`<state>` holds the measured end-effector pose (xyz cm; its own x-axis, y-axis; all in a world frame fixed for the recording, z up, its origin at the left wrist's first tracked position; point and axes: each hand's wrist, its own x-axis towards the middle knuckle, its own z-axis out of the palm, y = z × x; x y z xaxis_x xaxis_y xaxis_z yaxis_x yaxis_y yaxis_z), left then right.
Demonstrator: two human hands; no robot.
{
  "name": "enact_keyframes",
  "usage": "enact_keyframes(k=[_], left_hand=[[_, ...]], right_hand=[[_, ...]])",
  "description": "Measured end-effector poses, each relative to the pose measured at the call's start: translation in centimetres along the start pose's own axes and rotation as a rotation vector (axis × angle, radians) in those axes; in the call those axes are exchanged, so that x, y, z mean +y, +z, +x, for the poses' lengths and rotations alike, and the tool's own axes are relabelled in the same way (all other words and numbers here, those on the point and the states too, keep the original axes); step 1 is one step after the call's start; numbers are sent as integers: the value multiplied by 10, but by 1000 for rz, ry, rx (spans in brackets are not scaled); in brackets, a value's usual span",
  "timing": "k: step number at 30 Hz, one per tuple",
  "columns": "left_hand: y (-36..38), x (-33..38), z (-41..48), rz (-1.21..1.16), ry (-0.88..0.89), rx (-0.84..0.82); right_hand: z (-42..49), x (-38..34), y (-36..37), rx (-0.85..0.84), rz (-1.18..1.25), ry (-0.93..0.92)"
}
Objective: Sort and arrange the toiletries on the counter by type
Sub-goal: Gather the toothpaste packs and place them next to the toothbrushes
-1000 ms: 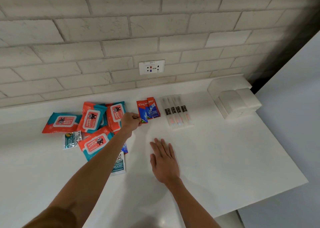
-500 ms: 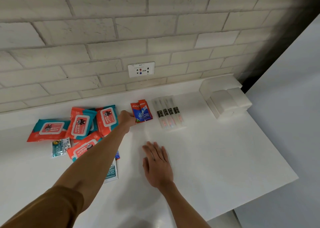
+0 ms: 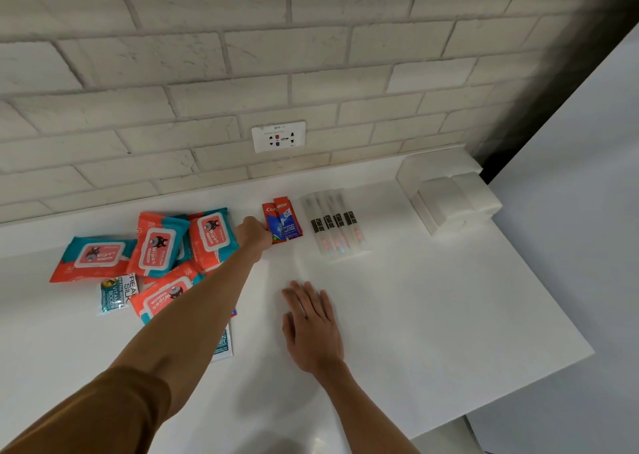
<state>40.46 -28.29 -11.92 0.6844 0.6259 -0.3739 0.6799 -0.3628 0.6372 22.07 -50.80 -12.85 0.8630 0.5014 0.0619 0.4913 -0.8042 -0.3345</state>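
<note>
The two overlapping Colgate toothpaste sachets (image 3: 283, 222) lie flat on the counter (image 3: 432, 298), touching the front of the left hand (image 3: 254, 234). That hand is curled into a loose fist at their left edge. Its fingertips are hidden behind the knuckles, so I cannot tell whether it pinches them.

Just beyond the sachets, away from the left hand, is a row of wrapped toothbrushes (image 3: 333, 227). The right hand (image 3: 311, 322) presses flat on the counter nearer the body, fingers straight and close together. A heap of wipes packs (image 3: 157, 242) lies on the left hand's outer side. The left forearm crosses one pack and partly covers a small sachet (image 3: 221, 343).
</note>
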Motion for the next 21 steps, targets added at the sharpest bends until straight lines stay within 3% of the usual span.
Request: enact_keyframes(k=[11,21], left_hand=[[-12,0,-16,108,101,17],[-74,-28,-101,111,461,29]], right_hand=[[0,0,1,-7,-7,-8],[0,1,3,-37,-28,7]])
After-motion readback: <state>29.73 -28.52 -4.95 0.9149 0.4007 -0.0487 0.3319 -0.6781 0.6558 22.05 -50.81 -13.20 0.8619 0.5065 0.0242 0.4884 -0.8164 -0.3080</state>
